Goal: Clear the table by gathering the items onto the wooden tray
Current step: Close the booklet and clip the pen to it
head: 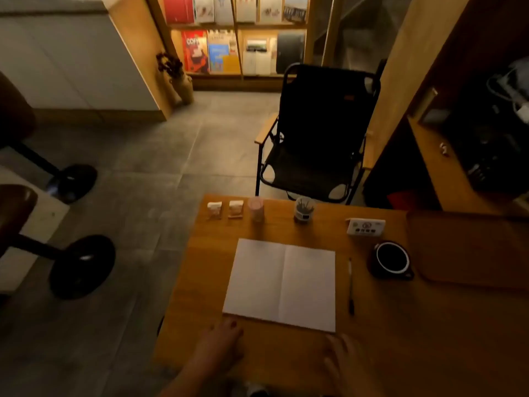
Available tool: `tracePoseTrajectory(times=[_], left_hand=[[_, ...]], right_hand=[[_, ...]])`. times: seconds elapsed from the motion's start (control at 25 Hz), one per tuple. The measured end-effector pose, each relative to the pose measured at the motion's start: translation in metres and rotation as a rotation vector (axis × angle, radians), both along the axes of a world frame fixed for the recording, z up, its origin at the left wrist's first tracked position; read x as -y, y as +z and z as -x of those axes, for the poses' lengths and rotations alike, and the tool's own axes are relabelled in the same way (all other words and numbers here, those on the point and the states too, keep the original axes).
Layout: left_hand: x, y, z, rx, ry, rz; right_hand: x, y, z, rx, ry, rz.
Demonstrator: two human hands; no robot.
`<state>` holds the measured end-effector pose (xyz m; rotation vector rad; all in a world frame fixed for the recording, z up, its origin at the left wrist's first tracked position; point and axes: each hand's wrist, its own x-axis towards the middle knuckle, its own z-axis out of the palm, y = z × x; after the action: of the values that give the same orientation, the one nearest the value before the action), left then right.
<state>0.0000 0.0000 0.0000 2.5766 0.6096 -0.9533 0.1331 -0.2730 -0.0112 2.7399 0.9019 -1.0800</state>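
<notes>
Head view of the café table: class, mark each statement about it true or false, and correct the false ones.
1. The wooden tray holds nothing visible. True.
2. The pen lies left of the open notebook. False: it lies to its right.
3. The dark cup sits between pen and tray. True.
4. The left hand grips the notebook. False: it rests open on the table, near the notebook's corner.
5. The right hand holds the pen. False: it is empty.
</notes>
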Motion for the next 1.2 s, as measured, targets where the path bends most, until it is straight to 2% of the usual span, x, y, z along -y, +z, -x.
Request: tracePoseTrajectory(times=[0.16,0.28,0.48,0.6,0.76,1.04,1.2], left_hand=[[-0.019,-0.007,-0.010,0.080,-0.094,-0.076],[-0.018,-0.020,-0.007,0.161,-0.110,-0.114],[-0.025,-0.042,-0.013,0.274,-0.079,-0.172],[-0.025,-0.055,-0.018,0.317,-0.043,-0.230],[-0.024,-0.067,-0.028,0.362,0.103,-0.271],[-0.008,-0.075,-0.042,0.391,0.418,-0.275],[-0.006,-0.069,-0.053,0.427,0.662,-0.180]], right_hand=[[-0.015,-0.013,-0.028,0.006,-0.006,-0.042],[-0.018,-0.025,-0.021,0.043,0.006,-0.054],[-0.028,-0.035,-0.025,0.167,0.082,-0.087],[-0.031,-0.043,-0.028,0.171,0.134,-0.063],[-0.034,-0.047,-0.024,0.223,0.140,-0.052],[-0.027,-0.072,-0.014,0.260,0.058,-0.165],[-0.023,-0.084,-0.012,0.272,0.046,-0.191]])
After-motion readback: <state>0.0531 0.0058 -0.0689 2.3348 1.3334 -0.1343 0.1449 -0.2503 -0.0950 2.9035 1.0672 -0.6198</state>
